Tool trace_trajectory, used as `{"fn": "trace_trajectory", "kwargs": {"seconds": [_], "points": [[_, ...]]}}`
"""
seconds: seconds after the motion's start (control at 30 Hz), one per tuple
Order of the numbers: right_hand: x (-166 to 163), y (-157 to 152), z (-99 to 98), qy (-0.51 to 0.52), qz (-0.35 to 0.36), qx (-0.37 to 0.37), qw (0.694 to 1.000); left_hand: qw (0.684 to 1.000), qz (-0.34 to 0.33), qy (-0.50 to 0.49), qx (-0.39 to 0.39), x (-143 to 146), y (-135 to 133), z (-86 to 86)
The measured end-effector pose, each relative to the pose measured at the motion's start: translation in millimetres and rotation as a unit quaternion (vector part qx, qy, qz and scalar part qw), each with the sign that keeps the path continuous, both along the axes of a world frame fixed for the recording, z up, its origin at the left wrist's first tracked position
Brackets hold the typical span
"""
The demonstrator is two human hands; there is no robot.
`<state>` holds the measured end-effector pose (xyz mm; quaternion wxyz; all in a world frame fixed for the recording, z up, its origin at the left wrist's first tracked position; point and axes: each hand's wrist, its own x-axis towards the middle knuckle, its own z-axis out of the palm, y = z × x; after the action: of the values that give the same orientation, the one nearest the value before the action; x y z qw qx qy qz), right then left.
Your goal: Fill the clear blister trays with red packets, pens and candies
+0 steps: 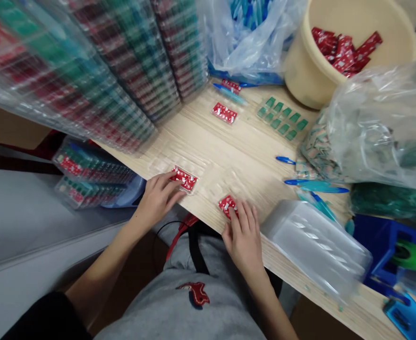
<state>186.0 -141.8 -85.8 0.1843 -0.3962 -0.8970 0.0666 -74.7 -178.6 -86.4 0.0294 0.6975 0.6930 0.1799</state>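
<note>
My left hand (157, 198) rests at the near table edge, its fingers laid on a red sachet (183, 179) that sits in a clear plastic tray (179, 166). My right hand (243, 235) lies a little to the right, fingertips pressing a second red sachet (227, 205) against the wood. The fingers of both hands are stretched out flat rather than curled. A third red sachet (224, 113) lies farther back on the table, beside a row of green sachets (282, 119).
Tall stacks of filled clear trays (97, 66) stand at the back left. A cream bucket (321, 56) holds red sachets. Plastic bags (381, 123), blue pens (316, 185), a stack of clear trays (317, 243) and a blue tape dispenser (395, 250) crowd the right side.
</note>
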Motion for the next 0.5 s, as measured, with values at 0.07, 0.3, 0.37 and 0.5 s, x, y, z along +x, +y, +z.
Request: {"fn": "trace_trajectory", "kwargs": {"seconds": [0.07,0.3,0.37,0.5], "points": [[0.7,-0.3,-1.0,0.007,0.015,-0.006,1.000,1.000,-0.019,-0.011,0.010,-6.2,4.7,-1.2],[-2.2,-3.4,-1.7,0.040,-0.013,0.047,0.998,0.991,-0.103,0.041,0.078,-12.8,46.0,24.2],[4.2,-10.7,-4.0,0.071,-0.016,0.071,0.995,0.984,-0.112,0.056,0.126,-13.4,78.7,48.2],[20.8,-29.7,-15.3,0.153,-0.027,0.114,0.981,0.978,-0.124,0.035,0.164,-2.9,187.8,107.2]]}}
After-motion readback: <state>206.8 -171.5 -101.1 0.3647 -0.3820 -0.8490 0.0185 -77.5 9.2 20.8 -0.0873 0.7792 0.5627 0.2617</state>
